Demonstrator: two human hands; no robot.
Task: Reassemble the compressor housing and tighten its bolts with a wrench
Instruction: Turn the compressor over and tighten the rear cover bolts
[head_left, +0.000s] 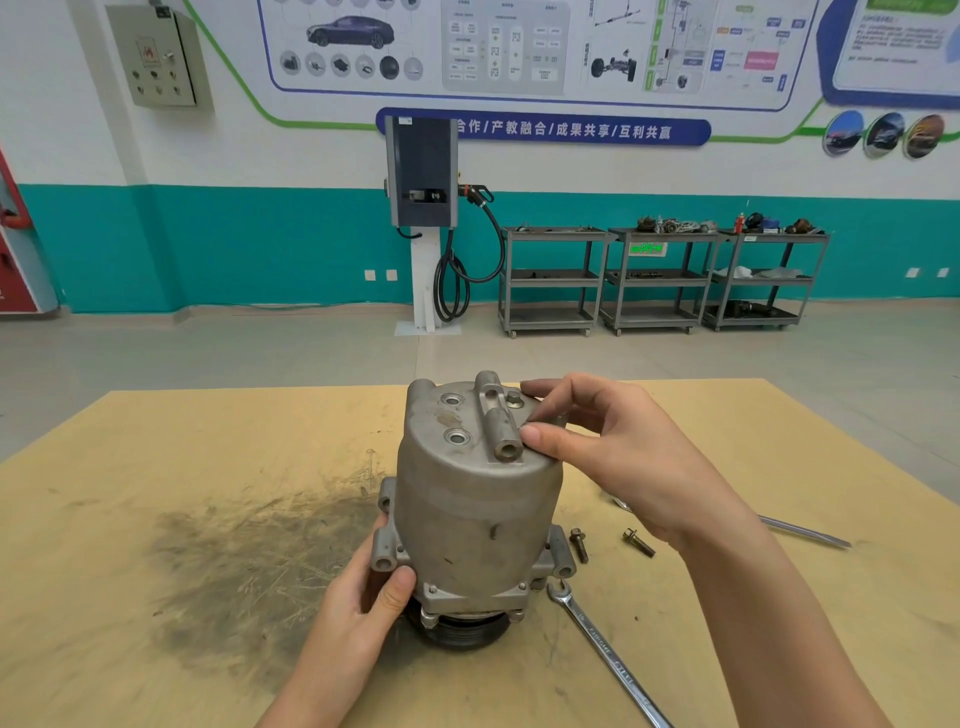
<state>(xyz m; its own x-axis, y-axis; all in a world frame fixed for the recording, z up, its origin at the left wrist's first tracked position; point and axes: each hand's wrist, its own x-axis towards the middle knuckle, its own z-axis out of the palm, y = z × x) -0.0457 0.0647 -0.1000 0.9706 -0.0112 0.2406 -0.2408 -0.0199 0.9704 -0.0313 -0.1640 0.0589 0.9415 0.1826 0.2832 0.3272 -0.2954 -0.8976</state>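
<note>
Compressor housing (478, 499), a grey cast-metal cylinder, stands upright on its black pulley on the tan board table (156, 649). Left hand (363, 597) grips its lower mounting lug; right hand (613, 457) pinches its top edge. Right of the housing lie two dark flanged bolts (579, 544) and a long steel wrench (605, 654).

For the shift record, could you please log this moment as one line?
left hand grips compressor base | right hand on top | wrench, two bolts on table

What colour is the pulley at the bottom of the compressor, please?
Black, below the dull grey compressor housing; the pulley shows best in the head view.
</note>
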